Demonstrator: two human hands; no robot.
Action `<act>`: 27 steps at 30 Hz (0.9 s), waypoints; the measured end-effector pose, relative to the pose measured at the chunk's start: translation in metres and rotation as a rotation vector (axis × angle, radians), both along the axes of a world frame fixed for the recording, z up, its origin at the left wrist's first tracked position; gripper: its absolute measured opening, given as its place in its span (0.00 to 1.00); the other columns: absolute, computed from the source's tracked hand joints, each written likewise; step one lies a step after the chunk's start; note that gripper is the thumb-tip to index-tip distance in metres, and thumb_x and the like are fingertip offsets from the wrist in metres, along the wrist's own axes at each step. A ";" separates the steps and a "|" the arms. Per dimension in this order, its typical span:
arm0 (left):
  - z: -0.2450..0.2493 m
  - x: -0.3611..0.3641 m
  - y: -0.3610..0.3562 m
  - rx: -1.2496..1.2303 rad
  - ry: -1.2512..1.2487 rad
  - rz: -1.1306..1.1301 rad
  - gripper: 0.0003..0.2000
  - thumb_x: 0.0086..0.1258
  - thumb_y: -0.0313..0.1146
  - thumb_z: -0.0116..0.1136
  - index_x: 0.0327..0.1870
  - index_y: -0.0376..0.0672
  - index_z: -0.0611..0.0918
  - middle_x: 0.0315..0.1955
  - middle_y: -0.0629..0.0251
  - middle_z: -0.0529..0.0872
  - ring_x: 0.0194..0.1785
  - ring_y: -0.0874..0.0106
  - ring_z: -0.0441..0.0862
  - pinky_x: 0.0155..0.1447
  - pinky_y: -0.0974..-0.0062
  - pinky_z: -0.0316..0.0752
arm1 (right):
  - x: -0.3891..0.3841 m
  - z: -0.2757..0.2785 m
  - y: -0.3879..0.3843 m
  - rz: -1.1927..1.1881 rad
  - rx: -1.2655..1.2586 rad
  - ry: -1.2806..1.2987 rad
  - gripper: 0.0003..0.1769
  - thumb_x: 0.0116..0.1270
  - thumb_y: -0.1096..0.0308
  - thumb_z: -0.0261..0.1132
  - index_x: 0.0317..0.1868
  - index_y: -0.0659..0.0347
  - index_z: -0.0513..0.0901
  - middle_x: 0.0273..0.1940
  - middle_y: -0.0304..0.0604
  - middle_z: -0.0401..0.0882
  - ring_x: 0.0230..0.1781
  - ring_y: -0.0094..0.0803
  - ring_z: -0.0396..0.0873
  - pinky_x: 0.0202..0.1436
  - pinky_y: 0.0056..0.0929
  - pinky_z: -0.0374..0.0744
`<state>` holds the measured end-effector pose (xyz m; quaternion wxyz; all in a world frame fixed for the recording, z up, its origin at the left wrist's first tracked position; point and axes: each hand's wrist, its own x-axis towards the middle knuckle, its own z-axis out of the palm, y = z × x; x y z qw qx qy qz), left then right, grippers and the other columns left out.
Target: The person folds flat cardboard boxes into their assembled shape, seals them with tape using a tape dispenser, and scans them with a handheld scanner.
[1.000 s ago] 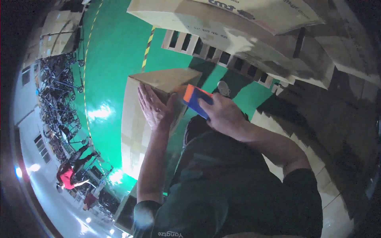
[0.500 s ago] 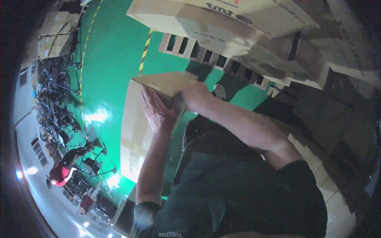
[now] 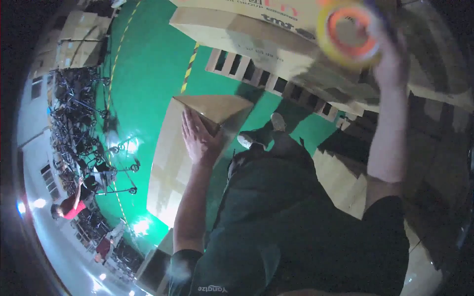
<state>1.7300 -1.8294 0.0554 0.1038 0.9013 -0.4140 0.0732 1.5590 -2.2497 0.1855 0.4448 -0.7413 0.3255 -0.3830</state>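
A tall brown cardboard box (image 3: 170, 163) stands in front of me, its end flaps folded in, with a dark gap beside my hand. My left hand (image 3: 201, 140) lies flat against the upper edge of this box, fingers stretched out over a flap. Up at the right, my right hand (image 3: 390, 61) grips a roll of tape (image 3: 348, 34) with a yellow outside and an orange core. Both are smeared by motion, held in front of the stacked cartons and apart from the box.
Large printed cartons (image 3: 237, 27) sit on a wooden pallet (image 3: 256, 74) at the top. Flat cardboard (image 3: 338, 182) lies on my right. Dark wheeled frames (image 3: 74, 113) line the left side, where a person in red (image 3: 73, 207) reaches toward them. Yellow-black tape (image 3: 190, 69) marks the green floor.
My right hand has left the box's top and swung up to the right, and the tape roll now shows in it. My left hand stays on the box.
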 end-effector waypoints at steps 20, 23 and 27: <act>-0.003 -0.033 0.056 0.020 -0.014 0.383 0.33 0.68 0.48 0.51 0.69 0.35 0.65 0.69 0.46 0.64 0.73 0.48 0.59 0.74 0.47 0.52 | 0.037 -0.170 0.311 1.123 -0.069 0.189 0.09 0.67 0.74 0.54 0.39 0.62 0.81 0.37 0.44 0.82 0.37 0.39 0.80 0.38 0.37 0.76; 0.002 -0.041 0.064 0.114 0.042 0.440 0.34 0.67 0.49 0.49 0.69 0.33 0.65 0.69 0.46 0.65 0.73 0.49 0.58 0.75 0.49 0.51 | 0.050 -0.222 0.351 1.094 0.305 0.416 0.10 0.66 0.70 0.53 0.32 0.59 0.81 0.33 0.38 0.85 0.37 0.29 0.78 0.41 0.35 0.73; 0.024 -0.035 0.061 0.073 0.133 0.446 0.34 0.63 0.54 0.53 0.66 0.38 0.70 0.66 0.50 0.68 0.69 0.51 0.62 0.71 0.51 0.56 | 0.047 -0.321 0.345 1.135 0.846 0.082 0.16 0.65 0.53 0.63 0.45 0.54 0.80 0.46 0.42 0.81 0.51 0.36 0.71 0.56 0.41 0.66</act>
